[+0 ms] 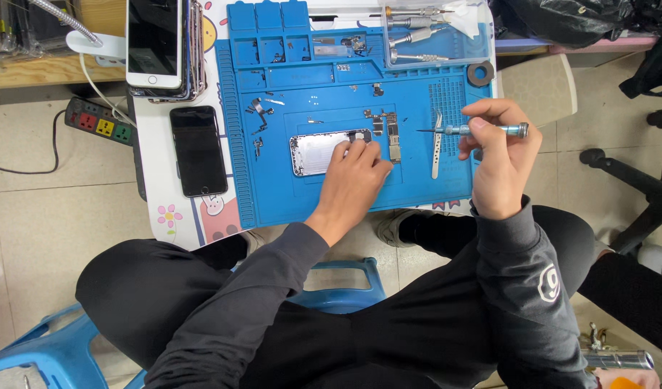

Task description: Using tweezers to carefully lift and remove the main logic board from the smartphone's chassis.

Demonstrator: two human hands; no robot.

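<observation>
your left hand (pixel 354 175) presses flat on the opened silver phone shell (pixel 318 153); your right hand (pixel 498 155) pinches the slim metal screwdriver (pixel 475 130). keep it level, steady the shell.

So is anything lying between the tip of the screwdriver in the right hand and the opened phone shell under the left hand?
Partly. The loose circuit board lies on the blue silicone mat between the silver precision screwdriver in the right hand and the silver opened phone shell; the left hand covers the shell's near end.
</observation>
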